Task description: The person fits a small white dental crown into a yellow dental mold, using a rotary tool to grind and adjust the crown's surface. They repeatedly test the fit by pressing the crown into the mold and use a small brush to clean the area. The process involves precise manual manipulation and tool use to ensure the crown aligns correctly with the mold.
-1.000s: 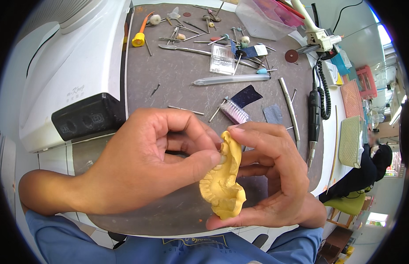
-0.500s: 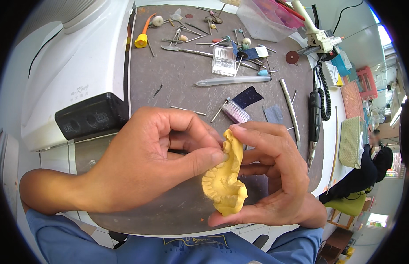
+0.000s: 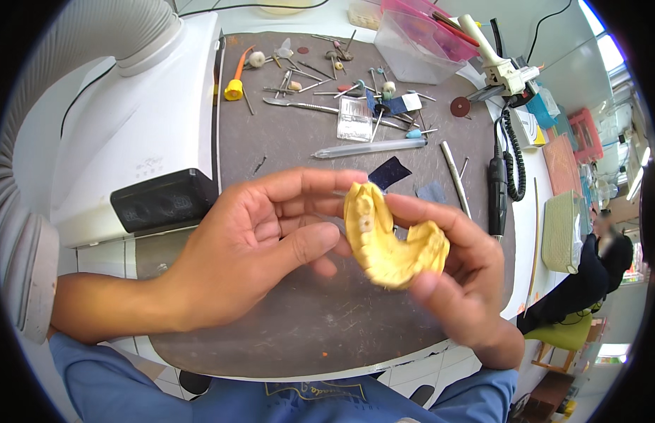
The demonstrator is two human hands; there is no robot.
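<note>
Grey mat, yellow dental cast now turned flat

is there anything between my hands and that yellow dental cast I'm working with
Nothing visible. The yellow horseshoe-shaped plaster dental cast sits directly in the right hand, and the left hand touches its left edge with thumb and forefinger.

Grey work mat on a white bench, strewn with small hand tools.

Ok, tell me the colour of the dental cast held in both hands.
The dental cast is pale yellow, with one small whitish spot; the head view shows it best.
</note>
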